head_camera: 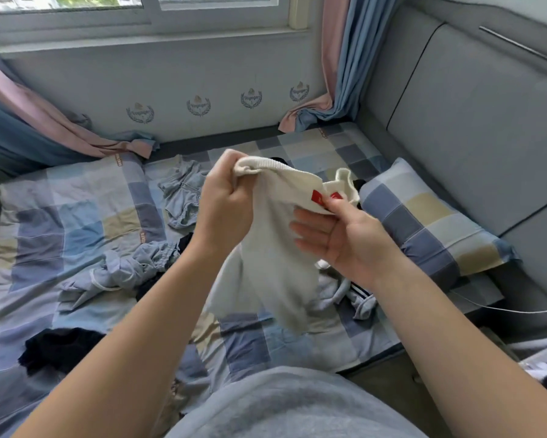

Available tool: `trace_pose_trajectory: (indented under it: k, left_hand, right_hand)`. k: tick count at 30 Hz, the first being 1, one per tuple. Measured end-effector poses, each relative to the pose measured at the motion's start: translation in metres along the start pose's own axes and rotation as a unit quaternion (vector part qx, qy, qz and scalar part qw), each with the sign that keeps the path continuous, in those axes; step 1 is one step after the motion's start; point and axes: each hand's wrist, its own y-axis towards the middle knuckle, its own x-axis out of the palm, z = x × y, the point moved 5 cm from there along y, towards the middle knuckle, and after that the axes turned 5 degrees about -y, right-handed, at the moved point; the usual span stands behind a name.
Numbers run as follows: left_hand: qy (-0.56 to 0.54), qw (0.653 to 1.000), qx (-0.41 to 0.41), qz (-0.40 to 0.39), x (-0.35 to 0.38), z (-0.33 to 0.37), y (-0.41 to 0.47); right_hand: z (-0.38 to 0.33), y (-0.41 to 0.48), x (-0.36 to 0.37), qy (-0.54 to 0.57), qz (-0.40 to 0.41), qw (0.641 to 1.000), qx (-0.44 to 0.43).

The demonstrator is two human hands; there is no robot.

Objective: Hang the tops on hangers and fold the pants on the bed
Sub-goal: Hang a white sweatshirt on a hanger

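Aloft, cream top (278, 248) hangs between left hand (226, 203) gripping, right hand (338, 235) pinching its edge.

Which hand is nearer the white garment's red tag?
Right. The right hand pinches the white garment at the red tag; the left hand grips its ribbed edge, up-left of the tag.

Your cream knit top (275, 235) hangs in the air over the bed (76, 216). Its ribbed edge is bunched in your left hand (226, 200), and your right hand (338, 235) pinches it at the red tag (318, 197); the rest drapes loose. Crumpled on the checked sheet:
- grey-blue piece (183, 197) behind it
- light blue piece with gathered waistband (133, 270) to your left
- dark piece (60, 346) nearest you
- grey piece with striped trim (344, 292) below the top
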Motion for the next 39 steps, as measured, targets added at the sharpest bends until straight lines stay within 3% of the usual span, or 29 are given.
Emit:
trace_pose_trajectory:
  k: [3, 6, 9, 13, 22, 27, 31, 35, 39]
  left_hand:
    - [-0.011, 0.999, 0.047, 0.003, -0.008, 0.019, 0.005]
    - [0.013, 0.998, 0.054, -0.024, -0.016, 0.023, 0.004]
    - [0.027, 0.997, 0.037, -0.068, -0.02, 0.016, -0.006]
    - [0.006, 0.998, 0.007, -0.062, -0.026, 0.008, -0.016]
    - [0.015, 0.998, -0.045, -0.05, -0.049, -0.022, -0.024]
    - [0.116, 0.977, -0.157, -0.088, -0.054, -0.087, -0.034]
    - [0.157, 0.944, -0.222, -0.188, -0.019, -0.125, -0.05]
    - [0.129, 0.875, -0.297, -0.36, 0.023, -0.134, -0.075]
    - [0.121, 0.813, -0.288, -0.492, 0.076, -0.117, -0.109]
  right_hand:
    - [0.006, -0.001, -0.012, -0.196, 0.059, 0.979, -0.002]
    - [-0.003, -0.003, -0.019, -0.294, 0.125, 0.933, -0.166]
    - [-0.004, 0.0, -0.005, -0.379, 0.066, 0.892, -0.238]
    - [0.028, 0.011, 0.029, -0.447, -0.087, 0.875, -0.163]
    - [0.096, 0.024, -0.002, -0.479, -0.015, 0.875, -0.065]
    - [0.089, 0.011, -0.045, -0.461, 0.077, 0.883, -0.05]
    - [0.089, -0.014, -0.059, -0.436, 0.107, 0.893, -0.019]
    - [0.09, -0.045, -0.074, -0.406, 0.175, 0.897, 0.0]
    - [0.09, -0.086, -0.098, -0.358, 0.265, 0.895, 0.025]
